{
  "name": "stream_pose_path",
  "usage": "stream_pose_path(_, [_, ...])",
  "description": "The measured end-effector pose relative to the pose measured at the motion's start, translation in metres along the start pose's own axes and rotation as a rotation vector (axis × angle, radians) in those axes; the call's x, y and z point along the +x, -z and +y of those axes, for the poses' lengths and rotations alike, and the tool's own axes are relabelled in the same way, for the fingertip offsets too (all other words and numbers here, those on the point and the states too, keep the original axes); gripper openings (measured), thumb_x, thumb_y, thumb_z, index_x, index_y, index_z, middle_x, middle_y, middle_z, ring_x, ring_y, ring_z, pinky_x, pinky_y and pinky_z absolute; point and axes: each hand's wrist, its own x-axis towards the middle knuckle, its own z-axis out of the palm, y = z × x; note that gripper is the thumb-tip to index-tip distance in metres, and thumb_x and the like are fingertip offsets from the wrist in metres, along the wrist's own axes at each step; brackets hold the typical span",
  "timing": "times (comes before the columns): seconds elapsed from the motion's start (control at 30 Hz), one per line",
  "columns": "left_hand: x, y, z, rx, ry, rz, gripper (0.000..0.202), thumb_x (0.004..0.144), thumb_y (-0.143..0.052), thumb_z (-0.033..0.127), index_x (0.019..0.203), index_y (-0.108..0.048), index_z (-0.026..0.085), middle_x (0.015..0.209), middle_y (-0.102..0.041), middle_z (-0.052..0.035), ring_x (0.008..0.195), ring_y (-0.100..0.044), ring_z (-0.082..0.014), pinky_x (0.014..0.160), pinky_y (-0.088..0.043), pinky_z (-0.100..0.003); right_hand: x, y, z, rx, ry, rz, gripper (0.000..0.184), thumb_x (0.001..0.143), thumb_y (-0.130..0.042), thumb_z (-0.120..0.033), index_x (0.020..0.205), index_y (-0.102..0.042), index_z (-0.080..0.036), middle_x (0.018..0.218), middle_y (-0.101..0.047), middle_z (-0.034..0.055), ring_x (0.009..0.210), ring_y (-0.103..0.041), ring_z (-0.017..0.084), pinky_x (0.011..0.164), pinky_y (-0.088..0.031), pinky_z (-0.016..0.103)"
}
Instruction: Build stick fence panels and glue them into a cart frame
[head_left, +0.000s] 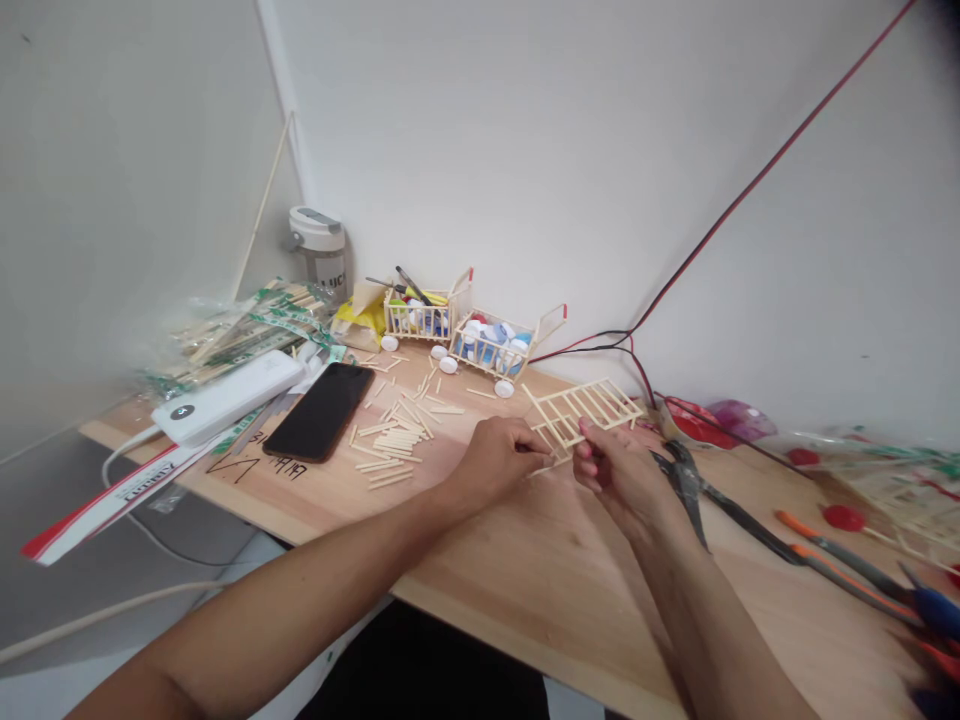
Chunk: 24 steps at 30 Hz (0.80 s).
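Observation:
Between my hands is a small frame of thin wooden sticks point(589, 405), built like a slatted cart side or basket. My right hand point(611, 465) pinches its near edge with thumb and fingers. Fingers bent and pressed together, my left hand point(502, 455) is at the frame's lower left corner; what lies in its fingertips is too small to make out. Left of that hand, cut short sticks point(394, 440) lie loose on the wooden table point(495, 570). Behind them stand two little stick-built carts: one cart point(420, 318) holds pens, the other cart point(491, 345) holds bottle caps.
A black phone point(320, 410), a white power strip point(229, 395) and bagged sticks point(255, 325) lie at left, near a lidded cup point(319, 250). At right are black scissors point(686, 485), orange-handled pliers point(847, 570) and a tape roll point(697, 422). Red-black wires point(750, 190) run down the wall.

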Motion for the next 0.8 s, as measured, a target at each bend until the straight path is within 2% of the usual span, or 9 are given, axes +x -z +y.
stream_pose_path(0.8, [0.0000,-0.0005,0.0015,-0.002,0.012,0.001,0.012,0.071,-0.065,0.013,0.073,-0.076,0.016,0.075,-0.069,-0.0015,0.072,-0.061,-0.0133,0.065,-0.044,-0.021,0.0009,0.0023,0.0031,0.013,0.023,-0.016,0.043,0.052,-0.086,-0.040,0.058,-0.050,-0.017,0.048,-0.052,-0.0034,0.039,-0.038,0.004,0.034,-0.022,0.016])
